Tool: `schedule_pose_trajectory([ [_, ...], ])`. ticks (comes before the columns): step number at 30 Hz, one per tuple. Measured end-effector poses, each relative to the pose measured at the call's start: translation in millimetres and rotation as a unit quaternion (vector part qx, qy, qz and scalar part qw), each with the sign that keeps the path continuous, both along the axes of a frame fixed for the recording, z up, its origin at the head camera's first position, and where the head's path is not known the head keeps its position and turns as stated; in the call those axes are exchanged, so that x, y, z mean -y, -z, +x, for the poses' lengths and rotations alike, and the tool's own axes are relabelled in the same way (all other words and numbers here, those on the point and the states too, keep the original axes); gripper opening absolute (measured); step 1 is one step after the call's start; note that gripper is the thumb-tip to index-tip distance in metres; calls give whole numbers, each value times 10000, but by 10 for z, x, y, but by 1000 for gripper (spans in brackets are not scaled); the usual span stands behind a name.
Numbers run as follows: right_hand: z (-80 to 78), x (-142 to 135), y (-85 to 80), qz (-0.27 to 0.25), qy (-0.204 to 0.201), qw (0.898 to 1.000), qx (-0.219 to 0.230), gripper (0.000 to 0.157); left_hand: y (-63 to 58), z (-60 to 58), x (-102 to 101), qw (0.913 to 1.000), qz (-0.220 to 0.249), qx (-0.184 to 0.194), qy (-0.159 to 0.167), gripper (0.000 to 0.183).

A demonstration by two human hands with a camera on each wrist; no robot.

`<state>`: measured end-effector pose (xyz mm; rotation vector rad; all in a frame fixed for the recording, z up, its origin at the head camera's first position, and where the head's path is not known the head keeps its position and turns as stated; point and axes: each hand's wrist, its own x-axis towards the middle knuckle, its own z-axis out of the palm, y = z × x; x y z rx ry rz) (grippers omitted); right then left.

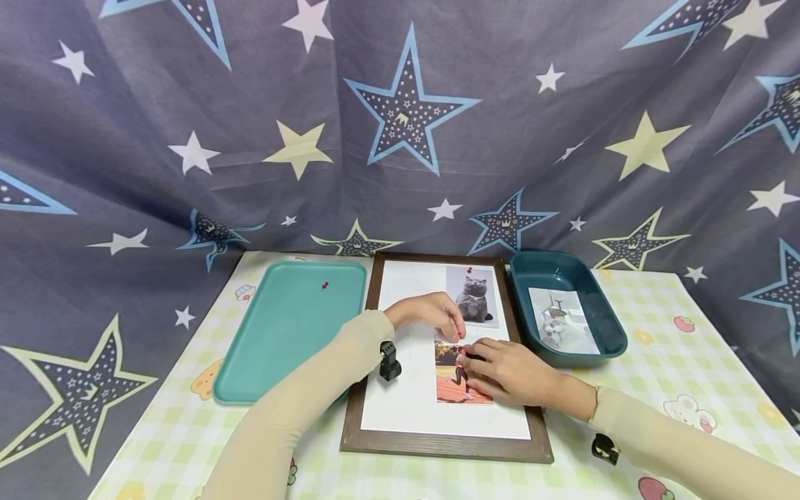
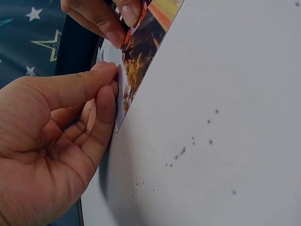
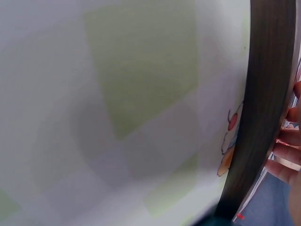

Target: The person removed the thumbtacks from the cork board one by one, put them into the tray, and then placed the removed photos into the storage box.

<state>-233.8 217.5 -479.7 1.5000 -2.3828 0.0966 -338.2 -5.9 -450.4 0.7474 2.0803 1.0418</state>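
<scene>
Runner picture [image 1: 448, 389] lies on the white board [image 1: 400, 410]. The left hand [image 1: 439, 314] pinches a red pin [image 1: 461, 336] near its top; the right hand [image 1: 511, 369], fingers out, touches it.

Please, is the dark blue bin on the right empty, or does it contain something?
Not empty: in the head view, the bin holds a printed picture.

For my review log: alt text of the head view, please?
The left hand pinches a red pin near a runner photo's top on a framed white board; the right hand rests on the photo. A cat photo is pinned higher; a teal tray stands left, a blue bin right.
</scene>
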Motion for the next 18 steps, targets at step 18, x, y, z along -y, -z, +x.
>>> schedule_pose_trajectory([
  [18,-4,1,13,-28,-20,10000,-31,33,14,-5,11,9997,223,-2,77,14],
])
